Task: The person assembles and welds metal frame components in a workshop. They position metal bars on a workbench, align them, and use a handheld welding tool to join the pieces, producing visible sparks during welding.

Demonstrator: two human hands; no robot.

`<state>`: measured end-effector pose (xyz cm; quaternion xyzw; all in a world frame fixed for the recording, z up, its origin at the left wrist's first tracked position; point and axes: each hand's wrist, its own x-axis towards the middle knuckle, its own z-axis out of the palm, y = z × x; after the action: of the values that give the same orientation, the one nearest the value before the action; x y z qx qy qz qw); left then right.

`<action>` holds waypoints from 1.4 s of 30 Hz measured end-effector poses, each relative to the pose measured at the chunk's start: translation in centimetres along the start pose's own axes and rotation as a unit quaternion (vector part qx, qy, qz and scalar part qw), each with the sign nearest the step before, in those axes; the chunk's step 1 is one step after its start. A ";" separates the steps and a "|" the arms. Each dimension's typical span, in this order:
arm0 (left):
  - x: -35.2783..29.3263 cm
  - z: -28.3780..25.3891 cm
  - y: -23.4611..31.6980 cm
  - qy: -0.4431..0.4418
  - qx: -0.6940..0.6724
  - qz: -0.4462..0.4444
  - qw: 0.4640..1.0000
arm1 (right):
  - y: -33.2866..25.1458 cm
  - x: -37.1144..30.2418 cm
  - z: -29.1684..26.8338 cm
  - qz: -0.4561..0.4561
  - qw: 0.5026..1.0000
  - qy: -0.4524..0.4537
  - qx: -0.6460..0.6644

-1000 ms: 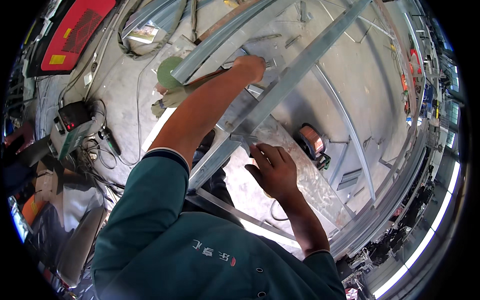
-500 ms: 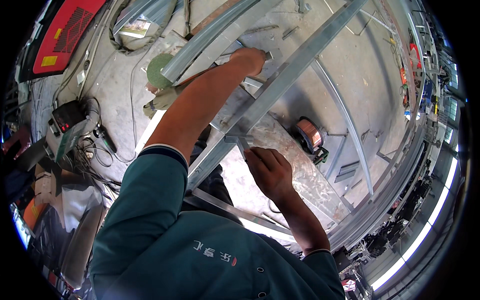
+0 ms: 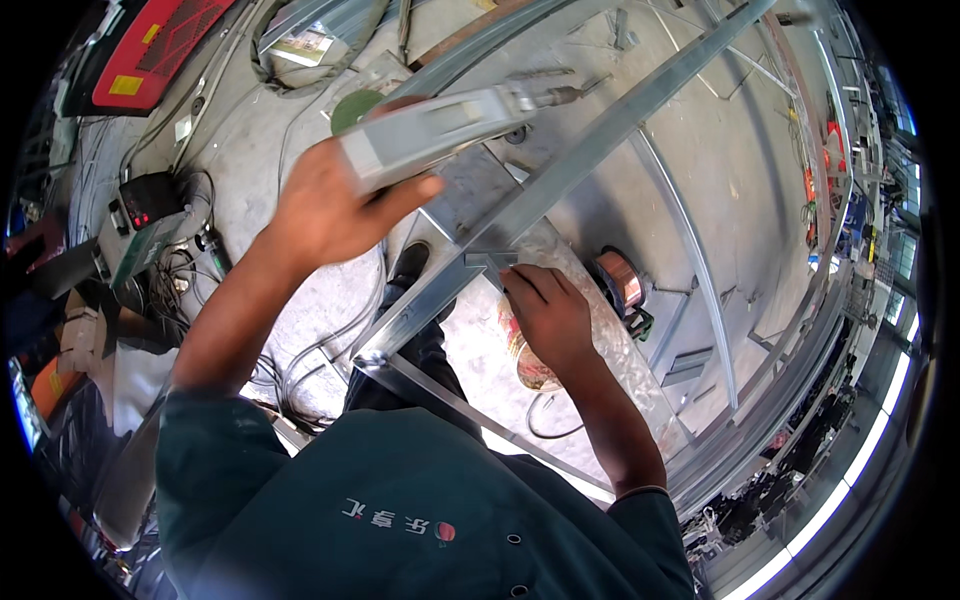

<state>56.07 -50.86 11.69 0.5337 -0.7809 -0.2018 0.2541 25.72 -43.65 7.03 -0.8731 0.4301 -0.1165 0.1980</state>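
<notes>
My left hand (image 3: 325,215) is wrapped round a grey power drill (image 3: 430,130), raised over the left side of the metal frame. Its chuck and thin bit point to the far right; the body is slightly smeared by motion. With closed fingers, my right hand (image 3: 550,315) pinches a small metal bracket (image 3: 488,260) against the near side of a long galvanized steel beam (image 3: 570,170). The fingers hide part of the bracket. The beam runs from near left to far right and meets a shorter bar (image 3: 430,395) at its near corner.
A copper-coloured wire spool (image 3: 620,278) stands right of the beam. At left are a small black box with red lights (image 3: 148,205), tangled cables (image 3: 180,275) and a red machine (image 3: 150,60). A green disc (image 3: 355,108) lies beyond the drill. My shoe (image 3: 408,265) is below the frame.
My left hand has come back from across the frame and up to the left, now carrying the drill. My right hand still holds the bracket at the beam.
</notes>
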 end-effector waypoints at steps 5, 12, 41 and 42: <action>-16.6 -8.4 1.8 0.144 -0.322 -0.263 0.898 | 0.1 0.2 -0.4 -0.023 1.000 -0.008 0.012; -36.5 -21.9 6.5 0.478 -0.305 -0.230 0.791 | 0.2 0.0 -0.7 -0.046 0.999 -0.026 -0.006; -24.4 9.0 12.1 0.106 -0.451 -0.438 0.771 | 0.3 0.5 -0.3 -0.060 0.998 -0.024 -0.012; -24.2 9.3 12.0 0.098 -0.448 -0.441 0.771 | 0.3 0.6 -0.2 -0.058 0.998 -0.022 -0.010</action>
<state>48.88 -23.60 7.05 0.6616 -0.2519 -0.5656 0.4230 25.78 -44.30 7.11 -0.9007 0.3754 -0.1045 0.1920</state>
